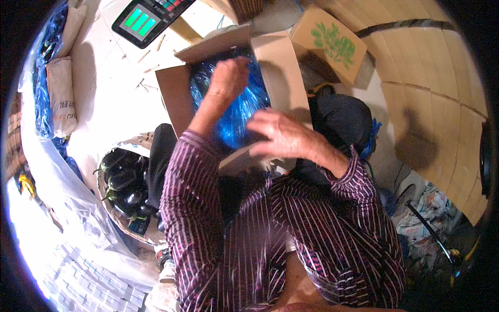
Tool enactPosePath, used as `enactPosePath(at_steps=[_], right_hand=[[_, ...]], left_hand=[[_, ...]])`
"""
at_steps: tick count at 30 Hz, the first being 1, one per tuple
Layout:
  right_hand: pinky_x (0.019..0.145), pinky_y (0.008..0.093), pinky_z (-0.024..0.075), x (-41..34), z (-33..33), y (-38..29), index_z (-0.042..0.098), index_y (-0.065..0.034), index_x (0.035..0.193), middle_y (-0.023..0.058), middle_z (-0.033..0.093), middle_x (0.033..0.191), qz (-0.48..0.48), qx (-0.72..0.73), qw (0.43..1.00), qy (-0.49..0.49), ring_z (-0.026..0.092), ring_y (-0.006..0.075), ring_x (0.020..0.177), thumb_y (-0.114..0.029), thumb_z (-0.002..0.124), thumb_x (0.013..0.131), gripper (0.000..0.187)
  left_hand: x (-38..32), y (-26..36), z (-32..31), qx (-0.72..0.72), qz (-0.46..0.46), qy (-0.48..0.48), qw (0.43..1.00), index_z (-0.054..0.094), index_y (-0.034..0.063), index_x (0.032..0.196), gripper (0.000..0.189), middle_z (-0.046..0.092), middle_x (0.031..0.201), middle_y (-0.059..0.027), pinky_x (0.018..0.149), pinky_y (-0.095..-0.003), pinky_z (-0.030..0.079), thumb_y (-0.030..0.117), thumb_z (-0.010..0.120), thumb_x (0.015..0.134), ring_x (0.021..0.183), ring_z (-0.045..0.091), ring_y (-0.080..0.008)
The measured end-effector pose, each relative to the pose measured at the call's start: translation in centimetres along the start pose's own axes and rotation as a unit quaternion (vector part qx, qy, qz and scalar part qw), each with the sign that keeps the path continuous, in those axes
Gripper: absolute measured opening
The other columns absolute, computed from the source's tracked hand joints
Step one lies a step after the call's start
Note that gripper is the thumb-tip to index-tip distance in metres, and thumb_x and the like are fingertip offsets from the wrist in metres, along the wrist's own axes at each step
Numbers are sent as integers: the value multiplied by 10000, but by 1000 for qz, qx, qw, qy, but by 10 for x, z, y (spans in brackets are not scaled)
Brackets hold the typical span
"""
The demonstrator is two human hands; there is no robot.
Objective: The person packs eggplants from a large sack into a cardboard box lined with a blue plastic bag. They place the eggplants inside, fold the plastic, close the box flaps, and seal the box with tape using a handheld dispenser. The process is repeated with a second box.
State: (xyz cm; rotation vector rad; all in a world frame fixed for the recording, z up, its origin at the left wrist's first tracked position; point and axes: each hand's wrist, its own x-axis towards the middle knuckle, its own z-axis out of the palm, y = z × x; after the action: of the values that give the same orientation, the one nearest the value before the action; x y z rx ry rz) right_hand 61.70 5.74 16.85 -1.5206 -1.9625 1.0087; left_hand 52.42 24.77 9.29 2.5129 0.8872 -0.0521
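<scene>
An open cardboard box stands before me with its flaps folded outward. Shiny blue plastic film lines or fills it; what lies under the film is hidden. Above the far part of the film is my left hand, its fingers curled and their tips blurred, so a hold on the film cannot be made out. My right hand hovers over the box's near right corner, fingers apart and slightly blurred, with nothing visible in it.
A round basket of dark eggplants stands on the left. A scale display glows beyond the box. To the right are a closed carton with a green print and stacked cardboard. Thin scraps litter the floor.
</scene>
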Motion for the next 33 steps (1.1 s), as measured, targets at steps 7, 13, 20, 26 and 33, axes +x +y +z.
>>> enactPosePath(at_steps=[7, 13, 20, 26, 33], right_hand=[[807, 396, 480, -25, 29, -28, 599, -78, 881, 66, 568, 861, -65, -96, 992, -47, 572, 235, 849, -192, 612, 861, 117], [724, 391, 469, -17, 32, -18, 561, -95, 842, 69, 550, 816, -67, -187, 979, 37, 568, 241, 831, -124, 559, 826, 33], [826, 411, 434, 24, 33, 25, 640, -86, 907, 76, 527, 947, 56, -270, 955, 105, 505, 262, 951, -201, 768, 758, 227], [877, 437, 409, 21, 26, 24, 640, -62, 937, 113, 532, 1005, 80, -259, 959, 78, 498, 279, 1029, -259, 804, 741, 323], [1032, 458, 409, -9, -4, 73, 382, -22, 1449, 254, 476, 1402, 265, -277, 859, 339, 494, 381, 1241, -329, 817, 758, 872]], left_hand=[[-24, -38, -92, 42, 58, 242, 968, 540, 113, 1319, 505, 603, 1216, -122, 939, -482, 449, 74, 633, 824, 1112, 585, -322], [-46, -26, -68, 45, 70, 209, 974, 571, 149, 1258, 416, 616, 1125, -114, 903, -474, 467, 133, 648, 849, 1027, 623, -320], [-86, -17, -8, 52, 45, 72, 995, 377, 56, 1467, 946, 323, 1550, -170, 1086, -535, 376, 417, 825, 716, 1441, 298, -369], [-90, -20, -13, 78, 61, 14, 995, 309, 47, 1504, 1283, 244, 1583, -196, 1120, -546, 335, 488, 928, 470, 1456, 244, -419], [-91, -21, -14, 77, 60, 9, 995, 301, 53, 1507, 1327, 243, 1579, -198, 1118, -549, 343, 468, 946, 425, 1454, 246, -419]])
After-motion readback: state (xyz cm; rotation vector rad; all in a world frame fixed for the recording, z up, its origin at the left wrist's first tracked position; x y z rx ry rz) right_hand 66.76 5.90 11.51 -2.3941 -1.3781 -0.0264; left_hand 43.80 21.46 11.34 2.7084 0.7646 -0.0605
